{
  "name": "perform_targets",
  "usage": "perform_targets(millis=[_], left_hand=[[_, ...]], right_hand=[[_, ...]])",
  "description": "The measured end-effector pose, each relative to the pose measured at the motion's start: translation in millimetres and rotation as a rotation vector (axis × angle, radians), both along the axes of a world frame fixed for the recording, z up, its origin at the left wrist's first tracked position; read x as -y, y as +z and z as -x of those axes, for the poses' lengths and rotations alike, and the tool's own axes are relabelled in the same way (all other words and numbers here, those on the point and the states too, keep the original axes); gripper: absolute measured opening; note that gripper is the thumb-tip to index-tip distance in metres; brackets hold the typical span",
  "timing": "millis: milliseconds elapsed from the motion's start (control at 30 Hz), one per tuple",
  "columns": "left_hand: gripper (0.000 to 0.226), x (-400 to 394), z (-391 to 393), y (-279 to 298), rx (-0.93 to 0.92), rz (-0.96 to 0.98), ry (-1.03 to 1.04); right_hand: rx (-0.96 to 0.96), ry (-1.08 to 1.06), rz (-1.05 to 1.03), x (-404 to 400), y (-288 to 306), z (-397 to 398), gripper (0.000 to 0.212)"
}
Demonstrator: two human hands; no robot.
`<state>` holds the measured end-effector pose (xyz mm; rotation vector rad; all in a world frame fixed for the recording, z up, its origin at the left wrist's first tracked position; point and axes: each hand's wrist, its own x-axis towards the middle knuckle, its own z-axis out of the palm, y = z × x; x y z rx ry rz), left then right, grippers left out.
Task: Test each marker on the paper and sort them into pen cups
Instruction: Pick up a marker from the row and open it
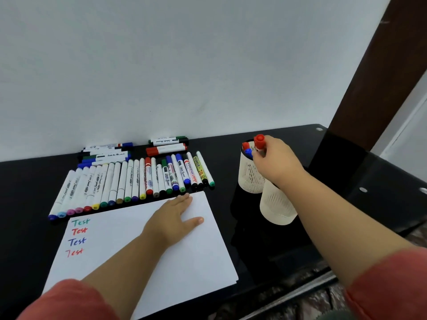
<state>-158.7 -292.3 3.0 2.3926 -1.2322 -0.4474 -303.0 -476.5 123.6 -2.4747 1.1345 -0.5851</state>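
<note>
My right hand (276,160) grips a red-capped marker (259,142) upright over the far white mesh pen cup (250,176), which holds a red and a blue marker (248,152). A second white mesh cup (276,206) stands nearer, partly behind my right forearm; what it holds is hidden. My left hand (175,218) rests flat with straight fingers on the white paper (184,257), which bears the word "Test" written several times in green, red and blue at its left edge. A long row of markers (129,183) lies beyond the paper.
More markers (166,145) lie stacked against the white wall behind the row. The black glossy table (346,181) runs right to a dark wooden post (379,72). The table's front edge lies at lower right, with patterned floor below.
</note>
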Motion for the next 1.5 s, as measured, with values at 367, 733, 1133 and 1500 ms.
perform_targets(millis=[367,733,1133,1500], left_hand=[[0.071,1,-2,-5,0.028,0.012,0.008],[0.071,2,-4,-8,0.041,0.016,0.013],[0.071,1,0,-3,0.036,-0.035,0.01],[0.06,-4,-6,24,0.089,0.039,0.06]], right_hand=[[-0.135,0.011,-0.006,11,3,-9,0.02],[-0.166,0.022,0.005,12,8,-4,0.025],[-0.083,0.08,0.069,5,13,5,0.02],[-0.163,0.286,0.216,-28,17,-22,0.018]])
